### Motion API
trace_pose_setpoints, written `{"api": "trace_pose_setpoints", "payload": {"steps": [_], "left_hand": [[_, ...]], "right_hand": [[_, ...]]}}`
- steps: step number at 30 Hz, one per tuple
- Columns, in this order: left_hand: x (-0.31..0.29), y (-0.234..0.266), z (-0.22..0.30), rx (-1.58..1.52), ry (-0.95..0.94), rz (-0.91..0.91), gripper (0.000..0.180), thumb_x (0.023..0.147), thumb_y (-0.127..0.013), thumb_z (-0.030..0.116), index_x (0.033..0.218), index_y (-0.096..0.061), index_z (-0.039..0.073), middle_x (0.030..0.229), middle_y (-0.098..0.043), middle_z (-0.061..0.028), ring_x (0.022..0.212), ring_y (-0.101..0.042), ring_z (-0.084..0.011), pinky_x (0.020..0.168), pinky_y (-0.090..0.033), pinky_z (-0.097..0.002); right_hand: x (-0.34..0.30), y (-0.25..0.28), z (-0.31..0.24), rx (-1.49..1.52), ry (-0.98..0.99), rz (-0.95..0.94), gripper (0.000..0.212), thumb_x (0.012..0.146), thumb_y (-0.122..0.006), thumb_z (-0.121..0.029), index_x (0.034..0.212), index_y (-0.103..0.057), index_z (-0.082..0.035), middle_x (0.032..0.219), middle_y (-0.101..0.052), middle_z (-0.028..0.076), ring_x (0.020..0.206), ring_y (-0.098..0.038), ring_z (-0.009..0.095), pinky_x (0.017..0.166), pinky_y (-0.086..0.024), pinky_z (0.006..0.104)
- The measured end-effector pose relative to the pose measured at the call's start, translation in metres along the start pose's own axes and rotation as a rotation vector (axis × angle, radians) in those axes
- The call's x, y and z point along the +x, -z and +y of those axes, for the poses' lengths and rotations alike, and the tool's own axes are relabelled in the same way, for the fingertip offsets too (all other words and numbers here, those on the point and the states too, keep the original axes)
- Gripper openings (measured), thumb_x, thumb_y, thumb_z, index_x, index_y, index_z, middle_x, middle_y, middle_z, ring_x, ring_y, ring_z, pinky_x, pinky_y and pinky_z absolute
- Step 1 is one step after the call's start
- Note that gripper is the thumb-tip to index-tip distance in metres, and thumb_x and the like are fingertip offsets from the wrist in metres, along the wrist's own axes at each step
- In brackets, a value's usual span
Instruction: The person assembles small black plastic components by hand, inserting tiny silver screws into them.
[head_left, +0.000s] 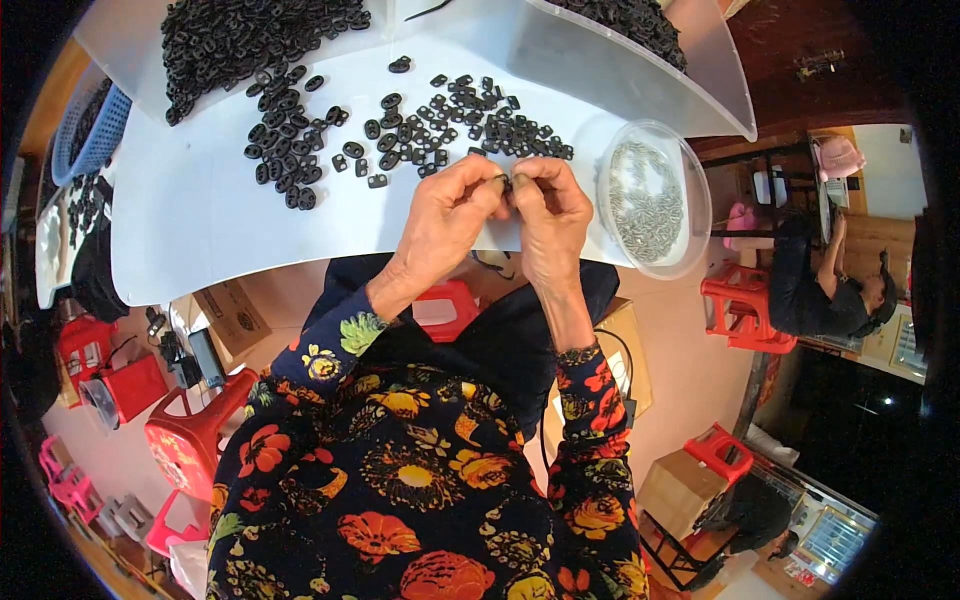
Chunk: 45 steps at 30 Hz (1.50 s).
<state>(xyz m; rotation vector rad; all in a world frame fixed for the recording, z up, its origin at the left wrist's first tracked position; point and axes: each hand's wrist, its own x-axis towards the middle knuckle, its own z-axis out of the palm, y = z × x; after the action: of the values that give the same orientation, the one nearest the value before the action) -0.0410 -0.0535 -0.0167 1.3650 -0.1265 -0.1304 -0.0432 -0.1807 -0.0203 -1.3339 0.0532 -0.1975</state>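
My left hand and my right hand meet at the near edge of the white table. Thumbs and fingertips of both are closed on one small black plastic piece, mostly hidden by the fingers. Just beyond them lies a scatter of squarish black two-holed pieces. To their left spreads a heap of oval black two-holed pieces. Beside my right hand stands a round clear tub holding many tiny silvery metal parts, which look like springs.
Translucent bins with black pieces stand at the far left and far right. A blue basket sits left of the table. Red stools and cardboard boxes stand around. Another person sits at the right.
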Motion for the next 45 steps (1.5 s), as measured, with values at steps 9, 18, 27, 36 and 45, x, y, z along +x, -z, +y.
{"api": "trace_pose_setpoints", "payload": {"steps": [9,18,27,36,45], "left_hand": [[0.008,0.017,0.004,-0.03,0.125,-0.258,0.014,0.091,-0.05,0.01,0.084,-0.058,0.001,0.071,-0.061,-0.002,0.067,-0.054,-0.0069,0.063,-0.044,-0.0225],[-0.001,0.007,-0.005,0.11,-0.033,-0.087,0.011,0.089,-0.05,0.007,0.082,-0.055,0.0,0.064,-0.059,-0.0035,0.06,-0.053,-0.0073,0.054,-0.042,-0.0252],[-0.004,0.004,-0.004,0.112,-0.123,-0.038,0.009,0.086,-0.048,0.005,0.083,-0.053,-0.002,0.065,-0.059,-0.0063,0.061,-0.055,-0.0094,0.056,-0.045,-0.0266],[-0.003,0.004,0.0,0.145,-0.133,-0.044,0.01,0.086,-0.049,0.005,0.081,-0.052,-0.003,0.065,-0.058,-0.0066,0.06,-0.053,-0.0087,0.055,-0.044,-0.0253],[-0.003,0.003,-0.002,0.067,-0.088,-0.019,0.01,0.086,-0.049,0.005,0.079,-0.052,-0.002,0.065,-0.058,-0.0049,0.061,-0.053,-0.0078,0.055,-0.043,-0.0243]], "right_hand": [[-0.001,0.008,-0.004,-0.067,-0.016,-0.11,0.009,0.088,-0.063,-0.006,0.096,-0.064,-0.002,0.079,-0.058,-0.004,0.069,-0.049,0.004,0.061,-0.041,0.0185],[0.001,0.004,-0.01,-0.112,-0.07,-0.141,0.011,0.088,-0.065,-0.012,0.088,-0.062,-0.001,0.076,-0.059,-0.001,0.066,-0.05,0.004,0.059,-0.041,0.0187],[0.004,0.006,-0.013,0.036,-0.166,-0.148,0.013,0.089,-0.063,-0.013,0.084,-0.062,-0.001,0.069,-0.057,-0.002,0.062,-0.049,0.004,0.055,-0.04,0.0189],[0.005,-0.001,-0.015,-0.07,-0.114,-0.179,0.013,0.089,-0.064,-0.012,0.082,-0.061,-0.001,0.068,-0.057,-0.002,0.058,-0.049,0.004,0.053,-0.042,0.0191],[0.008,0.006,-0.017,0.031,-0.219,-0.205,0.013,0.089,-0.064,-0.012,0.083,-0.062,-0.001,0.067,-0.057,-0.001,0.059,-0.049,0.005,0.053,-0.041,0.0208]]}}
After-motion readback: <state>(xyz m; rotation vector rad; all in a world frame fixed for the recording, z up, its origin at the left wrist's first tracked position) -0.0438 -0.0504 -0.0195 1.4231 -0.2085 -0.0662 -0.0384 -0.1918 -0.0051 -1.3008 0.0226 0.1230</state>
